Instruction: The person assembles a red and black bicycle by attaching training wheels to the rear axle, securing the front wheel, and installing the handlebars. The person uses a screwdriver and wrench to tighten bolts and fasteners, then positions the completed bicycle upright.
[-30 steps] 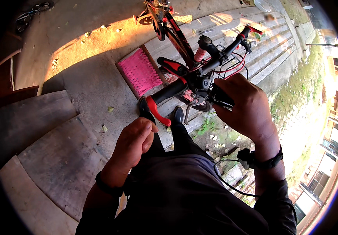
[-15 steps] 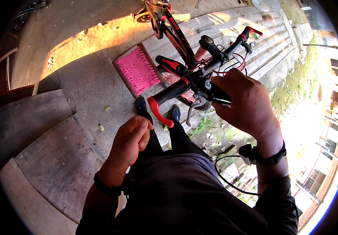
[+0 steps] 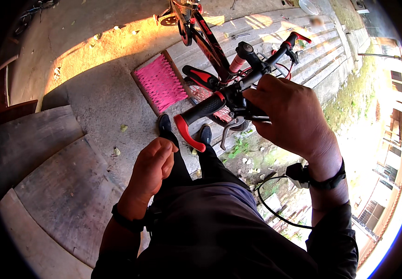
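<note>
A bicycle's handlebar (image 3: 204, 107) slants across the middle, with black grips and red end pieces. Over its centre, close to the clamp area, is my right hand (image 3: 291, 118), fingers bent and closed; what lies inside them is hidden, though a dark part shows just beneath. A grey brake lever (image 3: 231, 132) hangs below the bar, left of that hand. My left hand (image 3: 152, 167) is held closed, thumb against curled fingers, below the red bar end (image 3: 189, 136) and apart from it. Whatever it may hold is out of sight.
The bicycle frame (image 3: 212, 44) reaches away behind the bar, its red-and-black mudguard (image 3: 201, 78) above a wheel. A pink woven mat-like panel (image 3: 161, 83) lies on the concrete. Wooden boards (image 3: 61, 176) are at left; concrete steps (image 3: 322, 60) at right. My shoes (image 3: 205, 134) stand under the bar.
My right hand has shifted slightly left over the bar, covering the round fitting seen before. My left hand stays closed in nearly the same place.
</note>
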`<action>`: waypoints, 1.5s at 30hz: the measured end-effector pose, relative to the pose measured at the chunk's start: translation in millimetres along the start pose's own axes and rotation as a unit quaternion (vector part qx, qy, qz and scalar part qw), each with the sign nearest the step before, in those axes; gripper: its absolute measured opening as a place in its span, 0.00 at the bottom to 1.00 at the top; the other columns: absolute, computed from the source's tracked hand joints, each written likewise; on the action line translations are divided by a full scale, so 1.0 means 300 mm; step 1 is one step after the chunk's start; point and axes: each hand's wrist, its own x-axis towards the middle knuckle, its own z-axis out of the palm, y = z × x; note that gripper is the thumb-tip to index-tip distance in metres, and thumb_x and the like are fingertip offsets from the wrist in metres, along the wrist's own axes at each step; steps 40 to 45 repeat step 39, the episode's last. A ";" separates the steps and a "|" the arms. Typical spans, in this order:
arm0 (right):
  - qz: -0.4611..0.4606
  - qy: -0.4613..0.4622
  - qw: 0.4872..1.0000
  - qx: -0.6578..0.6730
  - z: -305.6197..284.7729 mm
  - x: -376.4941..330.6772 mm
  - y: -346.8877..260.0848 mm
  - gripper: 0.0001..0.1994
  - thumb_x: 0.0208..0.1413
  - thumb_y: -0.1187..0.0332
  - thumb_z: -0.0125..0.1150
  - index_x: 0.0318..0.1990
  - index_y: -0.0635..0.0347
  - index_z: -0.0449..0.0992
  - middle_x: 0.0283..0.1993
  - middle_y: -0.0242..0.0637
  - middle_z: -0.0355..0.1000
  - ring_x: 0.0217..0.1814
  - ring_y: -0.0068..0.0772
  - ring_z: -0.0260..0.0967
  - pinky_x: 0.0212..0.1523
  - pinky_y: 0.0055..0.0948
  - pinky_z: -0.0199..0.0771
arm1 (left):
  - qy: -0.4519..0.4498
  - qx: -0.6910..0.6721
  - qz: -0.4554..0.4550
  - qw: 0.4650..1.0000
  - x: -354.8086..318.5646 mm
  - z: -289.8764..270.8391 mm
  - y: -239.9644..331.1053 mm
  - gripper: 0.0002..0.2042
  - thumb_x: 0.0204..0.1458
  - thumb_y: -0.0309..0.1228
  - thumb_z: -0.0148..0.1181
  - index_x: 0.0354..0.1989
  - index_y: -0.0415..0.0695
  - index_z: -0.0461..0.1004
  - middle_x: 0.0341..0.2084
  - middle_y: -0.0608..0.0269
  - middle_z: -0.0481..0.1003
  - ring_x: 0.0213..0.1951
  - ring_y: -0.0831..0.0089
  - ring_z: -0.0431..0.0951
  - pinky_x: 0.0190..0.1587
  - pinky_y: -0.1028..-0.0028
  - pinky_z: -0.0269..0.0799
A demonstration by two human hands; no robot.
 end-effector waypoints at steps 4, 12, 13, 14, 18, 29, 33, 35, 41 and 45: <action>-0.015 -0.009 1.000 -0.004 -0.001 0.010 0.004 0.21 0.37 0.73 0.70 0.45 0.53 0.79 0.39 0.31 0.71 0.39 0.35 0.75 0.36 0.34 0.78 | 0.004 0.001 -0.002 1.000 -0.004 -0.010 -0.010 0.14 0.67 0.42 0.51 0.38 0.44 0.70 0.15 0.73 0.57 0.16 0.85 0.53 0.18 0.80 0.47; -0.101 0.024 0.995 -0.005 0.002 0.032 0.030 0.10 0.41 0.70 0.64 0.34 0.53 0.76 0.34 0.32 0.68 0.40 0.35 0.71 0.36 0.35 0.75 | -0.002 -0.001 0.000 1.000 -0.002 -0.007 -0.015 0.13 0.67 0.42 0.51 0.38 0.44 0.70 0.15 0.74 0.57 0.16 0.85 0.53 0.18 0.80 0.47; -0.107 0.019 0.994 -0.013 0.001 0.035 0.033 0.10 0.41 0.71 0.64 0.34 0.54 0.76 0.34 0.33 0.68 0.41 0.35 0.71 0.37 0.35 0.75 | -0.002 -0.001 -0.001 1.000 -0.002 -0.006 -0.017 0.13 0.67 0.42 0.51 0.38 0.44 0.70 0.15 0.74 0.57 0.16 0.85 0.53 0.18 0.80 0.47; -0.114 0.013 0.993 -0.021 -0.001 0.039 0.035 0.09 0.41 0.71 0.64 0.34 0.54 0.76 0.34 0.33 0.68 0.41 0.35 0.71 0.37 0.34 0.75 | -0.002 -0.001 -0.002 1.000 -0.003 -0.005 -0.018 0.13 0.67 0.42 0.51 0.38 0.44 0.70 0.15 0.74 0.57 0.16 0.85 0.53 0.18 0.80 0.47; -0.119 0.018 0.993 -0.008 0.005 0.040 0.043 0.11 0.41 0.71 0.65 0.36 0.54 0.76 0.35 0.34 0.68 0.41 0.36 0.71 0.37 0.35 0.75 | 0.001 -0.002 -0.004 1.000 0.001 -0.002 -0.025 0.12 0.67 0.41 0.51 0.38 0.45 0.70 0.15 0.74 0.57 0.16 0.85 0.53 0.18 0.80 0.48; 0.044 0.008 0.996 0.073 0.070 -0.014 -0.010 0.22 0.42 0.68 0.69 0.49 0.57 0.77 0.42 0.39 0.73 0.40 0.45 0.75 0.37 0.40 0.77 | 0.132 -0.140 0.021 0.981 0.091 -0.050 -0.243 0.12 0.55 0.16 0.44 0.46 0.41 0.68 0.40 0.59 0.73 0.42 0.67 0.78 0.47 0.69 0.73; 0.035 0.020 0.997 0.061 0.131 -0.079 0.003 0.24 0.44 0.74 0.68 0.53 0.58 0.75 0.44 0.41 0.72 0.39 0.44 0.76 0.38 0.36 0.79 | 0.098 -0.193 0.040 0.976 0.137 -0.019 -0.318 0.10 0.60 0.19 0.43 0.47 0.38 0.67 0.44 0.55 0.74 0.49 0.59 0.80 0.54 0.63 0.76; 0.025 0.018 0.995 0.093 0.165 -0.112 0.012 0.25 0.44 0.78 0.68 0.54 0.58 0.74 0.46 0.41 0.71 0.39 0.39 0.77 0.38 0.33 0.79 | 0.090 -0.223 0.032 0.970 0.151 0.008 -0.328 0.08 0.63 0.22 0.43 0.46 0.39 0.67 0.45 0.54 0.76 0.51 0.58 0.79 0.54 0.63 0.76; 0.017 0.054 0.989 0.136 0.230 -0.122 0.028 0.24 0.48 0.81 0.67 0.56 0.57 0.74 0.48 0.37 0.71 0.39 0.36 0.76 0.40 0.24 0.78 | 0.022 -0.259 -0.004 0.966 0.190 0.036 -0.365 0.11 0.64 0.25 0.46 0.53 0.39 0.65 0.52 0.46 0.75 0.51 0.56 0.80 0.56 0.62 0.75; 0.017 0.054 0.989 0.136 0.230 -0.122 0.028 0.24 0.48 0.81 0.67 0.56 0.57 0.74 0.48 0.37 0.71 0.39 0.36 0.76 0.40 0.24 0.78 | 0.022 -0.259 -0.004 0.966 0.190 0.036 -0.365 0.11 0.64 0.25 0.46 0.53 0.39 0.65 0.52 0.46 0.75 0.51 0.56 0.80 0.56 0.62 0.75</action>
